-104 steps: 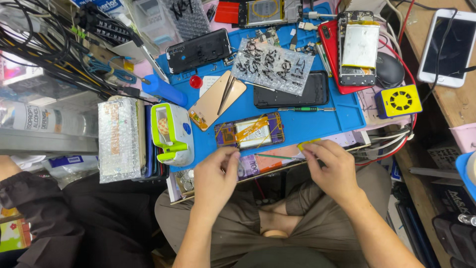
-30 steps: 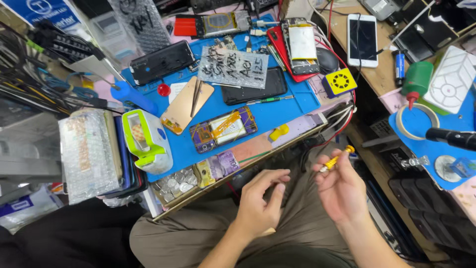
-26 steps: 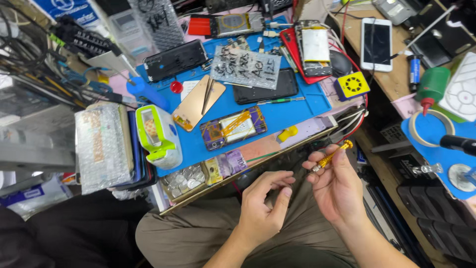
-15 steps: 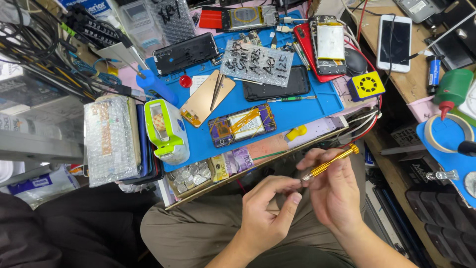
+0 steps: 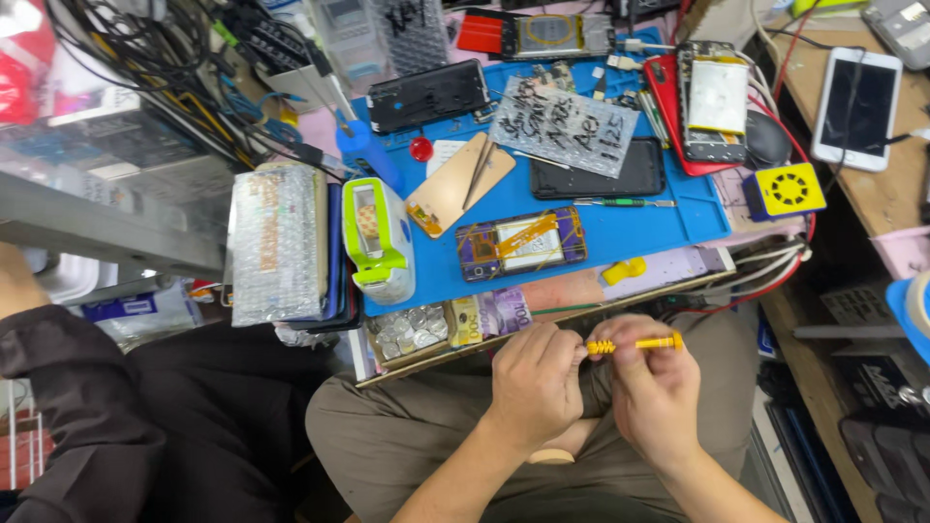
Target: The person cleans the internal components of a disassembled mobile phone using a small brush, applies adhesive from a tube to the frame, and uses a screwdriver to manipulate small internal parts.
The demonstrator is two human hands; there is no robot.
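While I hold the small yellow screwdriver point(image 5: 635, 343) level over my lap, just off the near edge of the blue work mat point(image 5: 668, 223), my right hand point(image 5: 654, 387) pinches its handle and my left hand point(image 5: 533, 383) is curled with fingertips closed at its tip end. Just beyond my knuckles, at the mat's near edge, lie an opened phone point(image 5: 521, 242) with purple inner parts and a small yellow piece point(image 5: 623, 270), with a tray of coins point(image 5: 412, 331) toward the near left corner.
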